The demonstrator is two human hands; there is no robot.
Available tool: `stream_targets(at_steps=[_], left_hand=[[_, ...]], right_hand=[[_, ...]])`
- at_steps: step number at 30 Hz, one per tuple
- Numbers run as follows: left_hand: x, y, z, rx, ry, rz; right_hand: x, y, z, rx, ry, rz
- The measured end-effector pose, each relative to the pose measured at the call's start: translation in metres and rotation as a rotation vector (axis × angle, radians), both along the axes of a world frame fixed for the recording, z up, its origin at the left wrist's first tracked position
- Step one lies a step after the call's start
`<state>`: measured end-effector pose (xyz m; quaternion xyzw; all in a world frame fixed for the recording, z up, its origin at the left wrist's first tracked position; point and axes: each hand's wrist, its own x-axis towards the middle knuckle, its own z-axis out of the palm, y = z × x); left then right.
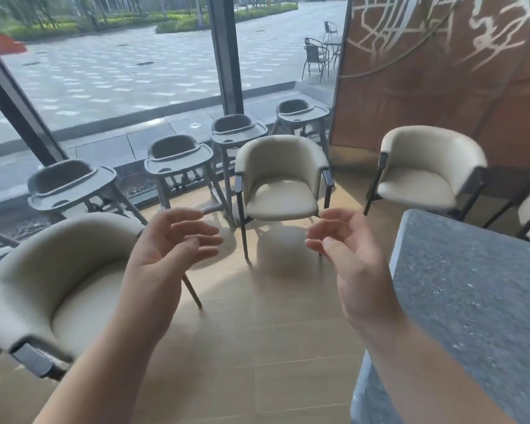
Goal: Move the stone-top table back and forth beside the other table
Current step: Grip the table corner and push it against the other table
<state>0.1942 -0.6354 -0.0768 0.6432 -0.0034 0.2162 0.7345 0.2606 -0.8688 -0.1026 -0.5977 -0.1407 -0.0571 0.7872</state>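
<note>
Grey stone table [478, 301] is sitting at right, untouched. Left hand [162, 255] and right hand [352, 264] are hovering over the floor, fingers apart and empty.

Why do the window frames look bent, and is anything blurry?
Head view: the wide-angle lens bows the window post; motion blur smears the stone-top table, the near cream chair and both open hands, left hand and right hand; sunlight casts chair shadows on the floor.

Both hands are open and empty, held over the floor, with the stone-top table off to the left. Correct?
Not quite. In the head view the stone-top table is off to the right, not the left. The left hand and right hand are indeed open, empty, over the floor.
</note>
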Motion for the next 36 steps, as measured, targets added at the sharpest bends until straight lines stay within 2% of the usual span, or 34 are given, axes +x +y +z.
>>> stream_targets(at_steps=[5, 13, 21, 29, 36], left_hand=[[0.086, 0.023, -0.025, -0.053, 0.053, -0.054], [0.285, 0.065, -0.047, -0.044, 0.079, -0.249], [0.477, 0.083, -0.042, -0.005, 0.149, -0.422], [0.616, -0.001, -0.054, 0.015, 0.163, -0.630], [0.740, -0.134, -0.063, 0.042, 0.180, -0.739]], right_hand=[[0.067, 0.023, -0.019, -0.066, 0.022, -0.011], [0.224, 0.066, -0.044, -0.055, 0.045, -0.195], [0.359, 0.087, -0.034, -0.083, 0.087, -0.397], [0.449, 0.018, -0.039, -0.036, 0.137, -0.624], [0.551, -0.103, -0.061, -0.004, 0.148, -0.731]])
